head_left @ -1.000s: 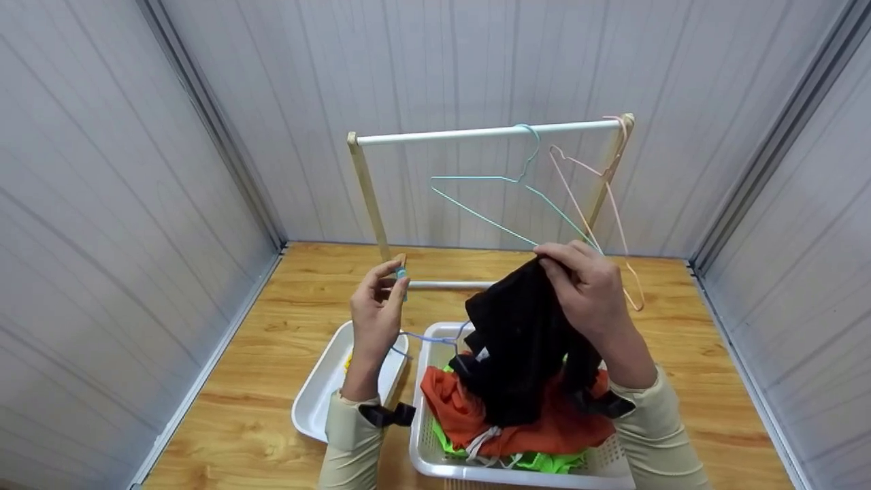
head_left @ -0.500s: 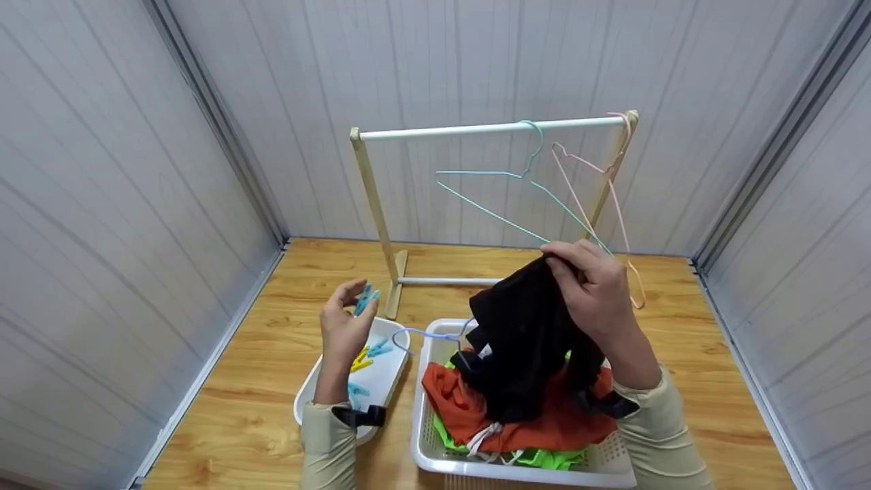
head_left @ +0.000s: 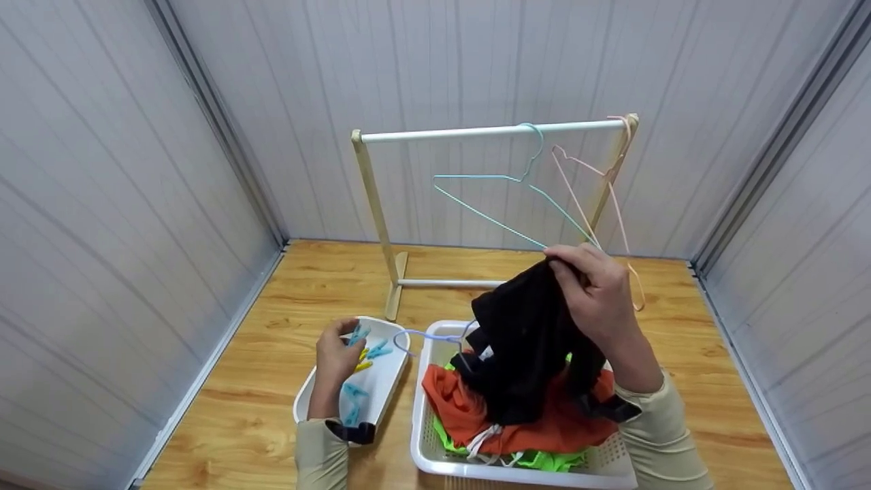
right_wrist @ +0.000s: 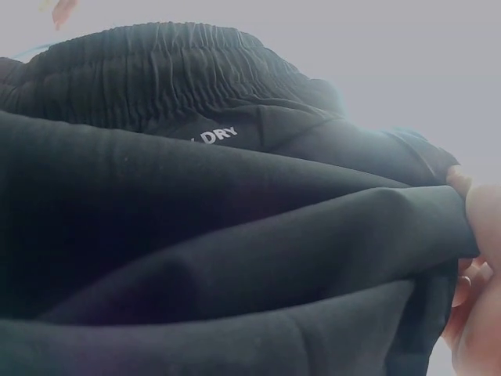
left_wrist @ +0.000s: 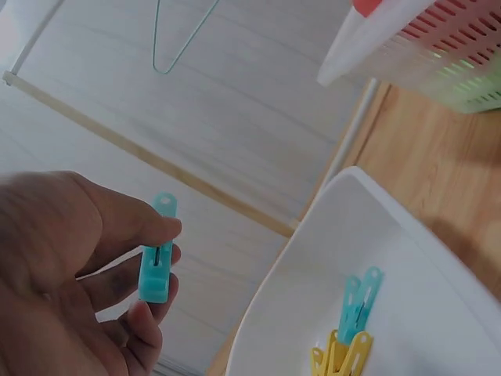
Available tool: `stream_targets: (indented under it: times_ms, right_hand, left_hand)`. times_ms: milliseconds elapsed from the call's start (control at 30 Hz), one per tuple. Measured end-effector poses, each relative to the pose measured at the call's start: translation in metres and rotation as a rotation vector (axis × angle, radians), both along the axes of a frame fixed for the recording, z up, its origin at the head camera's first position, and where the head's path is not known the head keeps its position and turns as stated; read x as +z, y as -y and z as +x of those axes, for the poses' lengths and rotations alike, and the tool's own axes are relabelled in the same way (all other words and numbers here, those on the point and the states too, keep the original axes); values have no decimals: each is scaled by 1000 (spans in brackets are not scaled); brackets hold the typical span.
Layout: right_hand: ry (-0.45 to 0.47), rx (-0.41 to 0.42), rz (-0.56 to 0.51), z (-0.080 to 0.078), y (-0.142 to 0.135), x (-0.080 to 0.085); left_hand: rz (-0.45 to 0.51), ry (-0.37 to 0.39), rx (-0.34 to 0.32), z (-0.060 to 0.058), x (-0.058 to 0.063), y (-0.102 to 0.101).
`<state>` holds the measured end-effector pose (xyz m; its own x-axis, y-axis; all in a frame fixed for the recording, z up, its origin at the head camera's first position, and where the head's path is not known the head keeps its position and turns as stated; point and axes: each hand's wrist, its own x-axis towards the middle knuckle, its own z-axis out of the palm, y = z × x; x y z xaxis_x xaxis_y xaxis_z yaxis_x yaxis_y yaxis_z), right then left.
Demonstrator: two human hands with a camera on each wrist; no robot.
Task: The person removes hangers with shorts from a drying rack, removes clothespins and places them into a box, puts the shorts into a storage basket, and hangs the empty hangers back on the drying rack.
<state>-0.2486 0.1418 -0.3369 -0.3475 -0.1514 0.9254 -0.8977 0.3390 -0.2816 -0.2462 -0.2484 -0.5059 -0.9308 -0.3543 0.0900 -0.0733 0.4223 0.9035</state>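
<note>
My left hand [head_left: 335, 357] pinches a light-blue clothespin [left_wrist: 159, 258] between thumb and fingers, low over the far end of the white tray [head_left: 391, 395]. Inside that tray lie several blue clothespins [left_wrist: 362, 301] and yellow clothespins [left_wrist: 344, 354]. My right hand [head_left: 595, 292] grips the edge of black shorts [head_left: 520, 354] and lifts that corner, with the rest draping onto the basket's clothes. Up close in the right wrist view, the shorts [right_wrist: 235, 235] show a gathered elastic waistband and white lettering. A blue-violet hanger [head_left: 432, 335] sticks out at their left side.
A white basket [head_left: 422, 435] holds orange clothing [head_left: 446, 401] and bright green clothing [head_left: 551, 461]. Behind stands a rack with a white rail [head_left: 442, 134]; a mint hanger [head_left: 486, 212] and a pink hanger [head_left: 616, 204] hang from it. Walls enclose three sides.
My left hand has moved down and to the left, from beside the rack's left leg to the tray, still pinching the clothespin. The right hand and shorts have barely moved.
</note>
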Motion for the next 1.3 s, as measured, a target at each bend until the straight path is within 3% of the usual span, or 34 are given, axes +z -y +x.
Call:
stream_targets:
  times_ms: [133, 267, 533, 733, 933, 1067, 1300]
  right_hand:
    - [-8, -4, -8, 0, -2, 1]
    - [-16, 0, -20, 7, 0, 6]
    - [-7, -29, -28, 11, -3, 7]
    - [17, -9, -50, 23, 0, 18]
    - [32, 48, -108, 36, 2, 25]
    - [42, 85, -178, 38, -1, 28]
    - [12, 58, -331, 40, -13, 32]
  left_hand:
    - [-9, 12, 16, -1, 0, 2]
    - [-17, -27, 24, 3, -2, -1]
    - [-25, -70, -63, 12, -1, -10]
    - [-45, -99, -178, 17, 0, -18]
    - [-73, -43, -295, 21, 0, -26]
    - [-86, -54, -362, 25, 1, -30]
    - [-90, -37, -505, 27, 3, -41]
